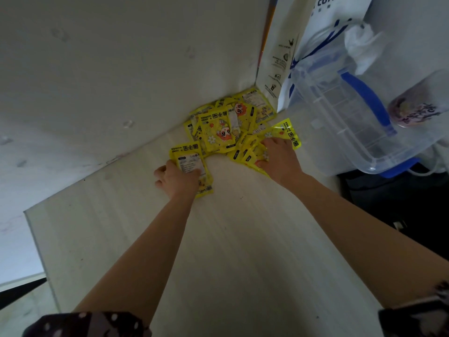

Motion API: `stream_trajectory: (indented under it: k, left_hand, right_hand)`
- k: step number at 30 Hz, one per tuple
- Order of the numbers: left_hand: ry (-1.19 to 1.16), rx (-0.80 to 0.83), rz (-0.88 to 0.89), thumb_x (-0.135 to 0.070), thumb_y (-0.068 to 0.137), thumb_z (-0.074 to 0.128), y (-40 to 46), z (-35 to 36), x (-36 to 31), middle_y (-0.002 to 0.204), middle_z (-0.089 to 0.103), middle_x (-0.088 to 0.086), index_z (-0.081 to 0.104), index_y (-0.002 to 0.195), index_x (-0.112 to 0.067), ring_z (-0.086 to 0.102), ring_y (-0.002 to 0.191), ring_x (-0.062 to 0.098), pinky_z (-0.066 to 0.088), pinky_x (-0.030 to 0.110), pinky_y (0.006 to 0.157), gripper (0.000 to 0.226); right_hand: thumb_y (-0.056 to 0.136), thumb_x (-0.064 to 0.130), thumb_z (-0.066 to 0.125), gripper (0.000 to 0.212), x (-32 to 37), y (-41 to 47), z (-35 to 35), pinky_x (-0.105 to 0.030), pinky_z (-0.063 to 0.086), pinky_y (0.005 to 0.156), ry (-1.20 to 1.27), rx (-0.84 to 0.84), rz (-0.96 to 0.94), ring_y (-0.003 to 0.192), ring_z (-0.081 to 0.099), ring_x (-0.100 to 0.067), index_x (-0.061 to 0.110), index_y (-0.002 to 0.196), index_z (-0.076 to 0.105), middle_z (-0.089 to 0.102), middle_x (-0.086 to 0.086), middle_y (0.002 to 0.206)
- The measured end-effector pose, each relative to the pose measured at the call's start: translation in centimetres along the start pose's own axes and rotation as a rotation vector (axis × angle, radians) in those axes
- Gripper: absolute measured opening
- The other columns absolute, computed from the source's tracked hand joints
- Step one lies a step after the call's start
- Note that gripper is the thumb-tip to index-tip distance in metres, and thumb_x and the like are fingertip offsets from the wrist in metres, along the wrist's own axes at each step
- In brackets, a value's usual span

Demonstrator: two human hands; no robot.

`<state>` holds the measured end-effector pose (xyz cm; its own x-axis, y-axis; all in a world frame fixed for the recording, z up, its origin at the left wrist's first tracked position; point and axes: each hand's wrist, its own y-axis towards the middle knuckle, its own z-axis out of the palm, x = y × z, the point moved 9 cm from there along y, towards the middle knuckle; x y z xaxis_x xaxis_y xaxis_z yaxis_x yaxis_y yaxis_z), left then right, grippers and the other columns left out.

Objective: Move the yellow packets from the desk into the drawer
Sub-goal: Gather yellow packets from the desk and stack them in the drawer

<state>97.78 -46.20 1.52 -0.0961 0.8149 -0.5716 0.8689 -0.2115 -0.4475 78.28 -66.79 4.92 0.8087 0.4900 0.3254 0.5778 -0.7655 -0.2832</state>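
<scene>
A heap of several yellow hand-warmer packets (226, 125) lies on the pale desk (218, 239), pushed into the corner where two white walls meet. My left hand (176, 177) grips a small stack of packets (192, 164) at the heap's near left edge, thumb on top. My right hand (279, 158) lies palm-down on packets (252, 154) at the heap's right side, its fingers curled over them. One packet (286, 130) sticks out beyond its fingers. No drawer is in view.
A clear plastic box with blue handles (352, 113) stands on the desk right of the heap, with a white printed bag (323, 27) behind it and a round pink-lidded container (413, 110) beside it. The desk's left edge (36, 239) drops to the floor.
</scene>
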Motion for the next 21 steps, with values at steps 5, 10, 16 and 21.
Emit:
stream_trajectory:
  k: [5,10,16,21]
  left_hand:
    - [-0.118,0.03,0.024,-0.015,0.07,0.081,-0.2,0.6,-0.6,0.131,0.034,0.012,0.054,0.105,-0.009,0.046,0.099,0.022,0.05,0.042,0.096,0.045]
    - [-0.156,0.021,0.032,-0.012,0.07,0.079,-1.0,-0.4,-0.4,0.11,0.056,0.008,0.055,0.101,-0.011,0.055,0.092,0.021,0.055,0.034,0.068,0.039]
    - [-0.227,0.053,-0.037,-0.011,0.07,0.081,-2.7,-1.6,1.5,0.094,0.061,0.002,0.055,0.096,-0.015,0.058,0.082,0.02,0.038,0.02,0.046,0.037]
    - [-0.249,0.092,-0.081,-0.013,0.068,0.082,-4.6,-2.4,4.5,0.09,0.064,0.002,0.057,0.094,-0.015,0.062,0.079,0.021,0.048,0.025,0.052,0.036]
  right_hand:
    - [0.082,0.029,0.073,0.058,-0.1,-0.2,0.0,-0.045,0.041,0.097,-0.019,-0.007,0.018,0.122,0.04,-0.039,0.01,0.132,0.049,0.046,-0.018,0.132]
    - [0.084,0.029,0.07,0.056,-0.3,-0.8,0.2,-0.045,0.047,0.091,0.002,0.027,0.035,0.112,0.05,-0.035,0.009,0.13,0.046,0.037,-0.015,0.133]
    - [0.084,0.028,0.071,0.059,-0.8,-3.3,0.7,-0.052,0.048,0.093,0.033,0.046,0.069,0.115,0.05,-0.039,0.011,0.132,0.042,0.036,-0.018,0.136]
    - [0.084,0.03,0.07,0.049,-1.4,-6.8,1.4,-0.043,0.048,0.088,0.096,0.109,0.09,0.109,0.055,-0.034,0.011,0.124,0.05,0.056,-0.014,0.119]
